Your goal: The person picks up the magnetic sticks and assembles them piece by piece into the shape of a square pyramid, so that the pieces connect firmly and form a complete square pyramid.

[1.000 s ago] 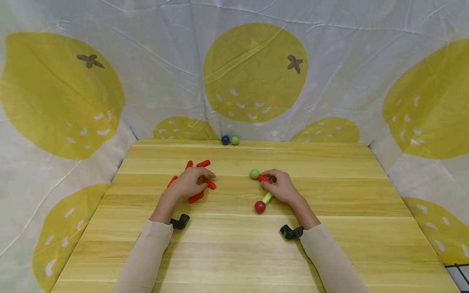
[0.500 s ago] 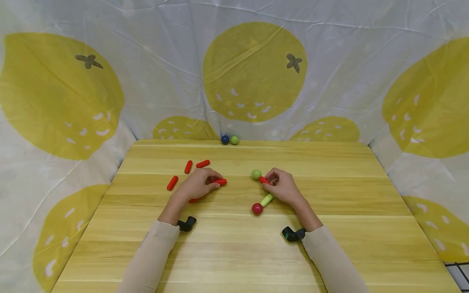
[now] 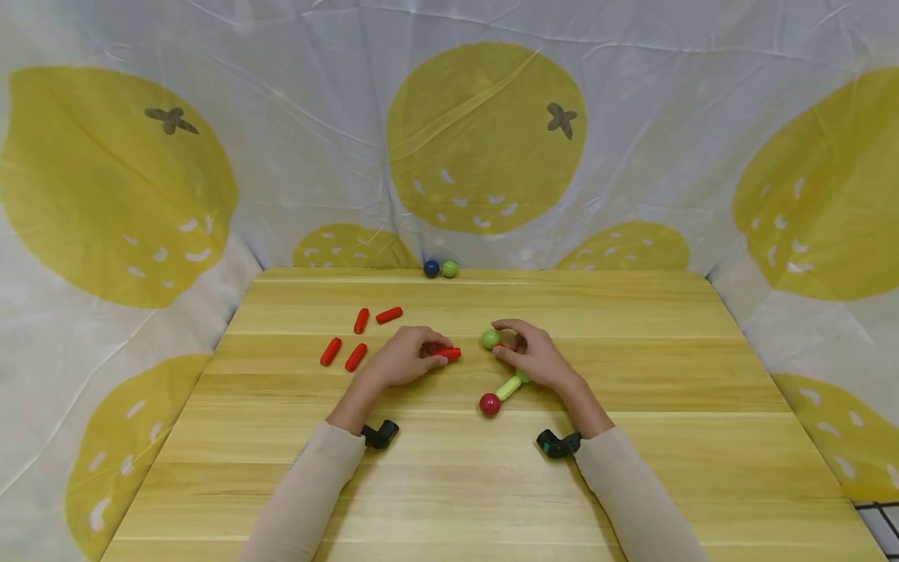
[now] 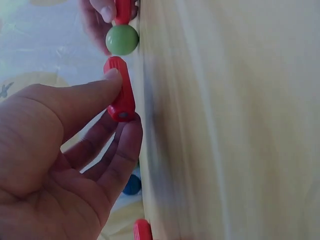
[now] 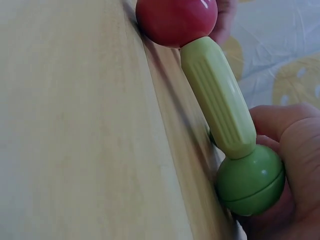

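Observation:
My left hand [image 3: 407, 357] pinches a red ridged rod [image 4: 120, 90] between thumb and fingers; a grey spot shows on the rod's end. Just beyond its tip is a green ball [image 4: 122, 40], with a small gap between them. That ball joins another red rod [image 4: 123, 11], which my right hand [image 3: 539, 357] grips between thumb and fingers. From a second green ball [image 5: 250, 182] by the right hand, a light green rod [image 5: 217, 95] runs to a red ball [image 5: 175, 17]. The right hand hides part of this joined chain in the head view.
Several loose red rods [image 3: 356, 357] lie on the wooden table [image 3: 449, 484] left of the left hand. A blue ball [image 3: 431, 268] and a green ball [image 3: 449, 268] sit at the back edge, before a lemon-print cloth [image 3: 323, 156].
My left hand has taken a red rod from the group and carried it right, towards the green ball. The right hand keeps hold of the chain, whose red-ball end has swung slightly left and nearer.

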The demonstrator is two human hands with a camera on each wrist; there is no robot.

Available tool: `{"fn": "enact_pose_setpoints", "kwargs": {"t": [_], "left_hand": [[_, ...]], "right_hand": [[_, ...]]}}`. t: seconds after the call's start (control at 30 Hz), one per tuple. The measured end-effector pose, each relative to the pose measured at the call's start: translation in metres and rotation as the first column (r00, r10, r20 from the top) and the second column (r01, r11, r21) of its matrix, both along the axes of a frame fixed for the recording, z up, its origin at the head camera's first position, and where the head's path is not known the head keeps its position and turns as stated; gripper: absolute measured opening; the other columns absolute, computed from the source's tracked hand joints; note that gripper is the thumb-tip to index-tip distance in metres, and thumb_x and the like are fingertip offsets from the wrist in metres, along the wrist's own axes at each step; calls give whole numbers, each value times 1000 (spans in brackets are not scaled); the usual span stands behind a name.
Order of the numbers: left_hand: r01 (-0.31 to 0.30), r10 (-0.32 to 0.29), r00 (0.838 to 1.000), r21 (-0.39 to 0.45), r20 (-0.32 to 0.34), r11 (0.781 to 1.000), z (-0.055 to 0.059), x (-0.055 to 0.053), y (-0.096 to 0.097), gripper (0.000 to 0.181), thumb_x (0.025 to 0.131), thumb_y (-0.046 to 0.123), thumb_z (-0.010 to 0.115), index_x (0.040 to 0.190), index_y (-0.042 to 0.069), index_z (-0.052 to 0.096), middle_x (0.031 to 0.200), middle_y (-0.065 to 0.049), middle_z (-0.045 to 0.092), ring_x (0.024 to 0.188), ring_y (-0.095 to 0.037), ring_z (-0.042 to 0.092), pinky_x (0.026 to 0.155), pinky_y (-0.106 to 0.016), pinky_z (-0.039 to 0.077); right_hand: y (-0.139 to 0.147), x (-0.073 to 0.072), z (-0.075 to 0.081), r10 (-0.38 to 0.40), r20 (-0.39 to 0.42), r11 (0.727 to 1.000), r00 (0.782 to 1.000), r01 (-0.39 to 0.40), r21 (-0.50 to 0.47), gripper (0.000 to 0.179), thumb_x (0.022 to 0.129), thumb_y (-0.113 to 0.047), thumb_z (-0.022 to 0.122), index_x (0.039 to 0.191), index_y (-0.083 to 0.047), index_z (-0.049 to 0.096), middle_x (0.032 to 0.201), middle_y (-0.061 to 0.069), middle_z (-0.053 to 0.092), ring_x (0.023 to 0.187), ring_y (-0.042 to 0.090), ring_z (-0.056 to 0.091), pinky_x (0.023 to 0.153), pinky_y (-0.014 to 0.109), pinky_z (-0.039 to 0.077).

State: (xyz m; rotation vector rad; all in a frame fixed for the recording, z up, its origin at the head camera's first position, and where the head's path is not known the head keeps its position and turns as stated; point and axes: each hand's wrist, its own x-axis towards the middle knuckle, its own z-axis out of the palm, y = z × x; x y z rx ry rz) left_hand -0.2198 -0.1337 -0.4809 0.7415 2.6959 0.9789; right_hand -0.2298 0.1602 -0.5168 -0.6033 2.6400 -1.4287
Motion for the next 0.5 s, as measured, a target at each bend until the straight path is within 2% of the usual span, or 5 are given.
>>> {"fn": "enact_pose_setpoints", "kwargs": {"t": [0.13, 0.33, 0.5], "left_hand": [[-21, 21, 1000, 12, 9, 1000, -3, 0, 9, 24, 97, 20, 74, 119, 14, 77, 111, 0, 76, 89, -9, 67, 83, -30, 58], [-64, 63, 998, 40, 22, 997, -6, -1, 15, 24, 97, 23, 74, 121, 17, 77, 114, 1, 76, 96, -13, 71, 89, -34, 59], [-86, 85, 996, 76, 14, 993, -8, -3, 21, 25, 98, 25, 73, 122, 17, 76, 114, 1, 76, 99, -15, 71, 91, -36, 59]], "right_hand": [[-2, 0, -1, 42, 14, 999, 999, -42, -9, 40, 100, -18, 69, 139, -14, 64, 92, 7, 67, 78, 19, 58, 69, 27, 49], [1, 2, -3, -45, 30, 998, 999, 46, -47, 31, 97, -14, 71, 129, -13, 69, 100, 7, 71, 81, 19, 61, 70, 25, 51], [3, 5, -5, -107, 32, 989, 994, 110, -95, 29, 96, -14, 74, 125, -11, 69, 99, 10, 71, 81, 19, 63, 69, 23, 51]]}}
